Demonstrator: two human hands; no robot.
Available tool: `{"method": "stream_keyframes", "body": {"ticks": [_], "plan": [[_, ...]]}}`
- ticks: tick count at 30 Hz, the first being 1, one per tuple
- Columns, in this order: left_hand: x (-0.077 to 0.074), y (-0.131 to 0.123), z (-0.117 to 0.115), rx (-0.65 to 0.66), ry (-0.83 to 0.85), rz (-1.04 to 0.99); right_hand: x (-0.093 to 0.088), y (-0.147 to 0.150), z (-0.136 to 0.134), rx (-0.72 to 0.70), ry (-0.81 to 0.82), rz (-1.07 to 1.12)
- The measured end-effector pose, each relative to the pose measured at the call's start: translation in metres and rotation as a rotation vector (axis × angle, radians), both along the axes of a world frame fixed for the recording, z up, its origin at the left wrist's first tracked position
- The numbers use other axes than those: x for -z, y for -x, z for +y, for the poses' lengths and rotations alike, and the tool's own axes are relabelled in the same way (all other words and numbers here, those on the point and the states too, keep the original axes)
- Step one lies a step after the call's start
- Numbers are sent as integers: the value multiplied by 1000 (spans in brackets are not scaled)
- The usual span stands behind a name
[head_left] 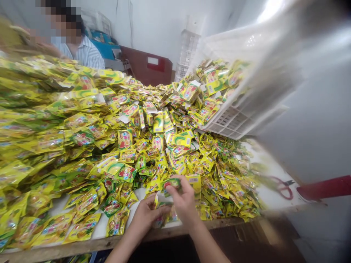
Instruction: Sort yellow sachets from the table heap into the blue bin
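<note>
My right hand (185, 201) pinches a small green sachet (173, 183) with a red fruit picture between thumb and fingers. Just left of it and lower, my left hand (149, 213) is closed on a small carton (160, 220), mostly covered by the fingers, with a white edge showing near the thumb. Both hands are close together over the front edge of the table. Around them lie small yellow and green sachets (222, 193). Behind these, flat yellow cartons (157, 142) are piled up, some with white flaps open.
A white plastic crate (233, 120) lies tipped on the right, with cartons spilling from it. Larger yellow pouches (55, 226) heap up on the left. Red-handled scissors (283, 188) and a red cylindrical object (326, 188) are at the right. A person in a striped shirt (89, 53) is behind the heap.
</note>
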State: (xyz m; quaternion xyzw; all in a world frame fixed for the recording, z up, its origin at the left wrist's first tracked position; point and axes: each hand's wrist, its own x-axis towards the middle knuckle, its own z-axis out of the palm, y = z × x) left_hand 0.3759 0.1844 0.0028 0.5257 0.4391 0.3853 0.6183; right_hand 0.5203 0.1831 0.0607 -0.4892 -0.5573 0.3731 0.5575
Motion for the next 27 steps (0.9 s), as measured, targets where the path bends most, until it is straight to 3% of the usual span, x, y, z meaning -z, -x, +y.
{"method": "stream_keyframes", "body": {"ticks": [6,12,15,17,21,25,27], "plan": [[1,16,-4,7,-7,-86,19,4,6,-60,-160,-467],[-4,13,-8,20,-94,-124,-6,-5,13,-382,-94,-904],[-4,16,-11,25,-65,-185,-17,-6,15,-488,-59,-897],[-3,18,-12,30,-28,-236,-17,-6,16,-449,-42,-813],[2,21,-13,3,-3,-262,-7,-3,18,-341,-161,-803],[3,21,-14,-53,-35,-229,2,-5,12,-459,-173,-868],[2,22,-17,-64,-29,-211,4,-7,5,-460,-141,-757]]}}
